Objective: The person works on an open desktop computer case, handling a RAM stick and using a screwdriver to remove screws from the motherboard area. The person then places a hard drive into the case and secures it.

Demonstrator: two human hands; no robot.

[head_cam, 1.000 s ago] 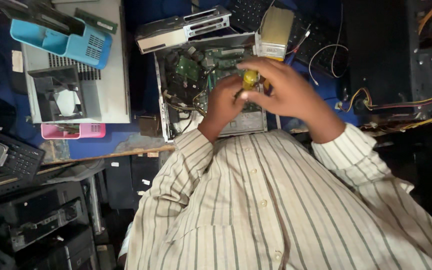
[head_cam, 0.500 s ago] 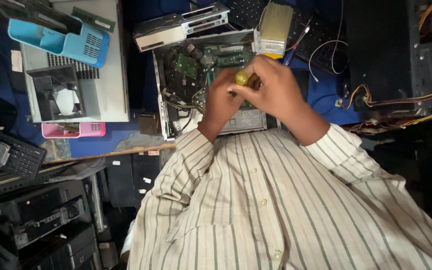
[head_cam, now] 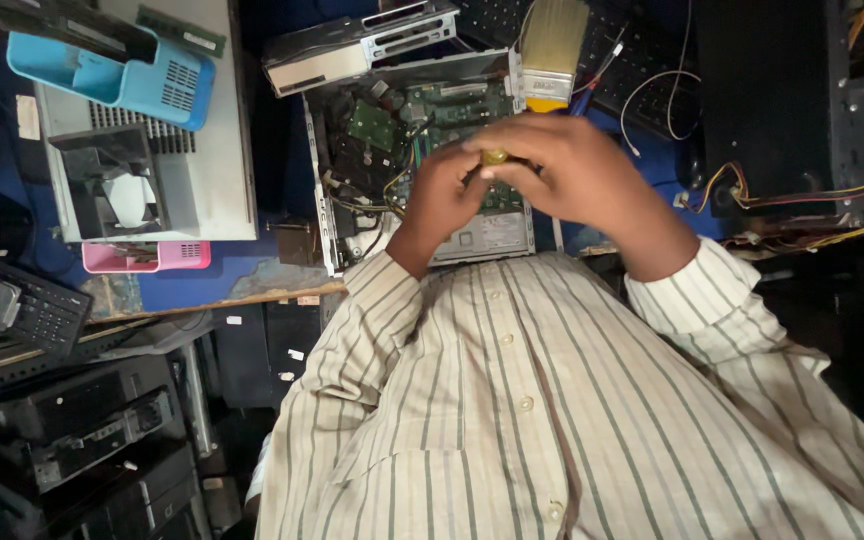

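My left hand (head_cam: 439, 198) and my right hand (head_cam: 577, 178) meet over an open desktop computer case (head_cam: 324, 180) lying on a blue table. Between them they pinch a small yellow tool handle (head_cam: 495, 157); only its tip shows, and my right hand's fingers curl over it. Under the hands lie the green circuit board (head_cam: 452, 102) and tangled internal cables (head_cam: 372, 195). My striped shirt fills the lower part of the view.
A grey drive unit (head_cam: 352, 45) rests on the case's far edge, and a wide paintbrush (head_cam: 550, 45) lies over a black keyboard (head_cam: 652, 50). On the left sit a beige computer box (head_cam: 207, 150), a blue plastic tray (head_cam: 112, 70) and a desk phone (head_cam: 32, 310). Coloured wires (head_cam: 812, 195) trail on the right.
Both hands have closed in tighter around the yellow handle, which is now mostly hidden. The hands stay over the same spot of the case.
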